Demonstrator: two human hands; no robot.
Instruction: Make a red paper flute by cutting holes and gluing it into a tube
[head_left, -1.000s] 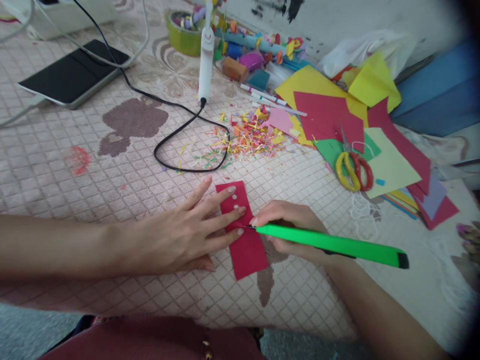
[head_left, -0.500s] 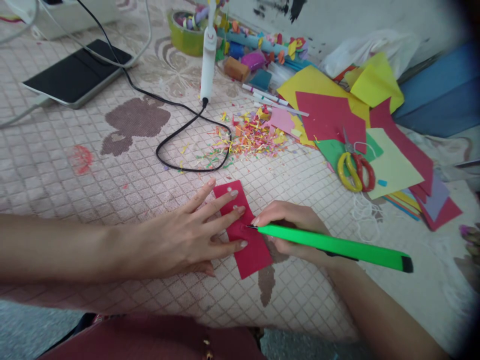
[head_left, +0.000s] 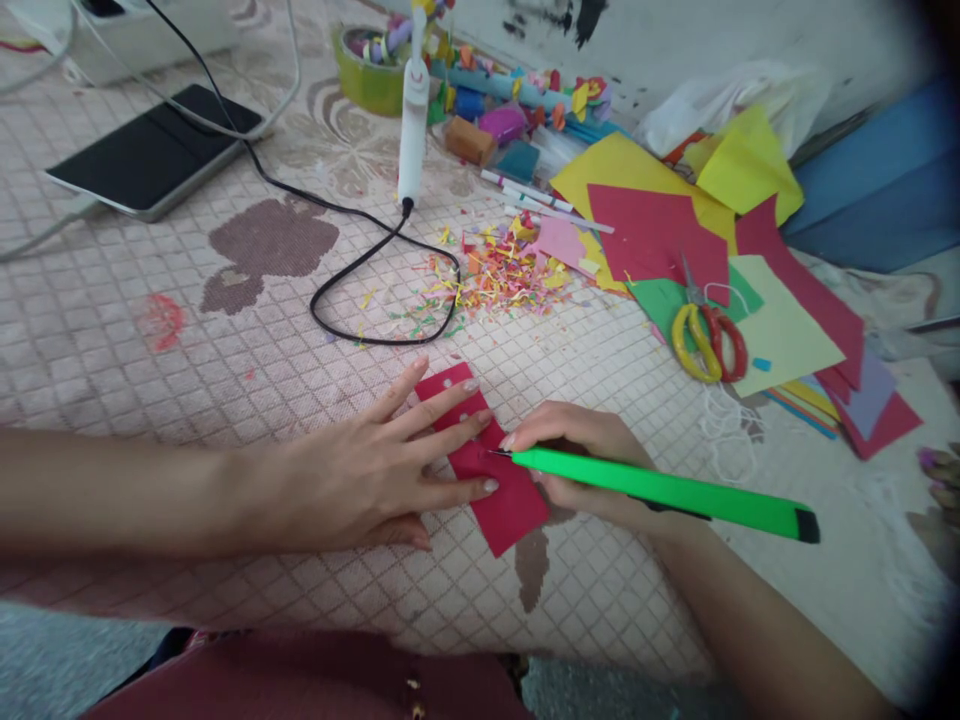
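Observation:
A small red paper strip [head_left: 513,510] lies on the patterned tablecloth, with a few small pale spots near its far end. My left hand [head_left: 375,462] rests flat across it, fingers spread and pressing it down. In my right hand [head_left: 581,445] is a green utility knife [head_left: 667,490], gripped close to its blade end. Its thin blade tip touches the red paper between the fingertips of my left hand and my right hand. The knife's body slants to the right over my right wrist.
Colourful paper scraps [head_left: 510,270] and a glue gun [head_left: 412,130] with a looped black cord lie beyond my hands. Scissors [head_left: 705,340] rest on coloured paper sheets [head_left: 660,230] at the right. A black tablet-like device [head_left: 157,150] sits at the far left.
The red strip has turned slightly under my left hand, its far end shifting left and its near end right. The knife tip stays on the paper.

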